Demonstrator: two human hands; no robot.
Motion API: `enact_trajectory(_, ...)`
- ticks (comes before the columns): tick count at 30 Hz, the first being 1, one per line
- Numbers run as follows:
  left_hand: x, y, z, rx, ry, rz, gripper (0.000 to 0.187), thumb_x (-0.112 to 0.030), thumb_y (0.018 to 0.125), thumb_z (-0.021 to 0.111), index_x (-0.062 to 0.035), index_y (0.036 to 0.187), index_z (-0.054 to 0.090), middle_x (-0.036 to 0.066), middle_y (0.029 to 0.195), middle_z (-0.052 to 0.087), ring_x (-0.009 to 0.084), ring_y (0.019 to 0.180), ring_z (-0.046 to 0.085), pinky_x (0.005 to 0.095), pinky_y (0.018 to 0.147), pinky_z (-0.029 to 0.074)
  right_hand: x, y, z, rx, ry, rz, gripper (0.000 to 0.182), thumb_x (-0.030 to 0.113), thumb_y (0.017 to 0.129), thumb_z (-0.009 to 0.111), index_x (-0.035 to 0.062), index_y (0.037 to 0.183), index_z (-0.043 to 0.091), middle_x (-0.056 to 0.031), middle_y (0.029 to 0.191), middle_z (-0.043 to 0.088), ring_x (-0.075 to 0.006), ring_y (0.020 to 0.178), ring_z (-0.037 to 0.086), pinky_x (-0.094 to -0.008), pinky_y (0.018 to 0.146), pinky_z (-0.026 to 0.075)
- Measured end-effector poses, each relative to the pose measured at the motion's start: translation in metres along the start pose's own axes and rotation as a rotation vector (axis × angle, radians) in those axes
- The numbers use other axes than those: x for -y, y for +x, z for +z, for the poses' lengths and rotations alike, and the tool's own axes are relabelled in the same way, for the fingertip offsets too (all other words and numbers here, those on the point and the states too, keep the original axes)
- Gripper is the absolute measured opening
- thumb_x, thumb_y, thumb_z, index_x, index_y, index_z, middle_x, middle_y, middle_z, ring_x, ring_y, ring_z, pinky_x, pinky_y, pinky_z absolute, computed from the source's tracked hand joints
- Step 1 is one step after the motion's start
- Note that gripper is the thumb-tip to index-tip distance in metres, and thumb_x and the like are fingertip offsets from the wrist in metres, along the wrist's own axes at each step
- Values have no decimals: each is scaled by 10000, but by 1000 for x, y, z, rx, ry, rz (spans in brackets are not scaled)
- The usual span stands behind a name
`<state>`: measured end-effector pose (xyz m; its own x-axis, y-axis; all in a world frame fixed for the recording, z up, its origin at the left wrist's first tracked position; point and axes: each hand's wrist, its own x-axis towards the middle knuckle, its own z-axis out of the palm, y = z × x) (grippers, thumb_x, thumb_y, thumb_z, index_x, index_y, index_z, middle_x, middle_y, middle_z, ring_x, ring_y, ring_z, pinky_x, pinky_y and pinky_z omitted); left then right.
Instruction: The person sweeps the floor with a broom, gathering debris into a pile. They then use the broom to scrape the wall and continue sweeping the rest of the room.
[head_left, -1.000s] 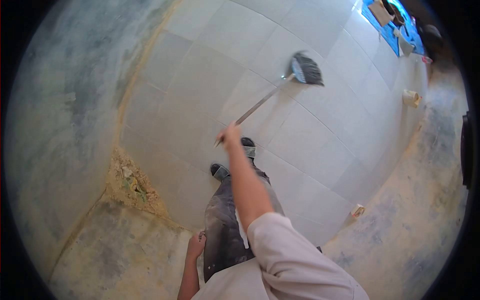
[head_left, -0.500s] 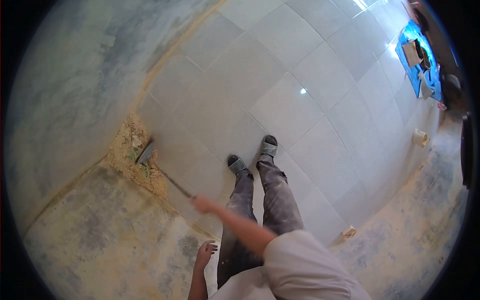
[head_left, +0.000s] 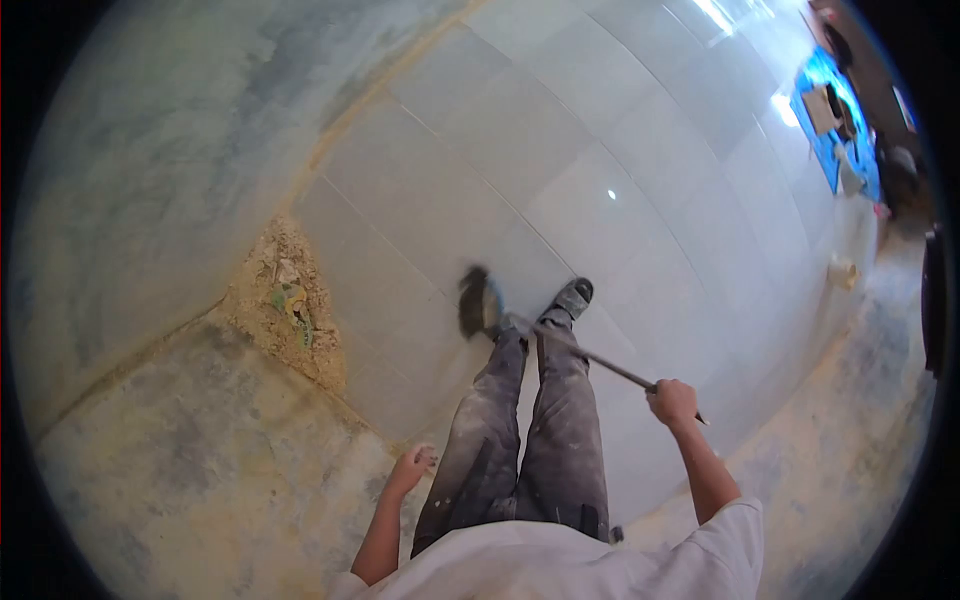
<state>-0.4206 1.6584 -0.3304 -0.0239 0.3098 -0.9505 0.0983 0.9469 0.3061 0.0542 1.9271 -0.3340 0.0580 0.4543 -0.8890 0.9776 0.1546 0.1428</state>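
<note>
My right hand (head_left: pixel 675 402) is closed around the upper end of a broom (head_left: pixel 615 368), whose handle slants to the left across the front of my legs. The dark bristles, blurred by motion, hang over or touch the tiles by my left foot and partly hide it. My left hand (head_left: pixel 411 468) hangs at my side with loose, slightly apart fingers and holds nothing. Left of the broom, a heap of tan debris (head_left: pixel 262 333) with green and yellow scraps lies in the corner where the tiles meet the walls.
Large grey tiles (head_left: pixel 560 130) cover the floor. A stained wall (head_left: pixel 150 180) runs along the left. At the far right lies a blue sheet (head_left: pixel 815 75) with a cardboard box (head_left: pixel 820 110) on it. A small pale container (head_left: pixel 843 273) stands near the right edge.
The broom has swung from the debris heap rightward to my feet. My right hand has crossed from left of my legs to their right. My left hand stays at my side.
</note>
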Motion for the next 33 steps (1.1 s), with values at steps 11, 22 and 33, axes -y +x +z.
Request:
enact_trajectory(11,-26,38,-48,118,301,-23,259,-138,884,444,-50,1107,542,92,880,631,164,810,614,293,718,479,-164,-82,130,-376,468,396,348,247,922,419,16,1172,494,-251,918,597,-422,863,564,-467,715,448)
enact_trajectory(22,-51,35,-12,39,191,-152,247,-138,881,448,-56,1091,548,79,872,624,145,806,613,273,706,472,157,-39,198,-263,1191,298,409,273,897,451,-39,1160,474,-240,921,605,-362,855,602,-460,769,472)
enact_trajectory(33,-57,15,46,111,528,10,283,-173,877,461,-3,1080,561,118,922,634,211,820,610,305,750,473,226,114,60,-90,418,-509,264,313,826,530,122,900,696,-79,921,676,-242,856,638,-366,699,465)
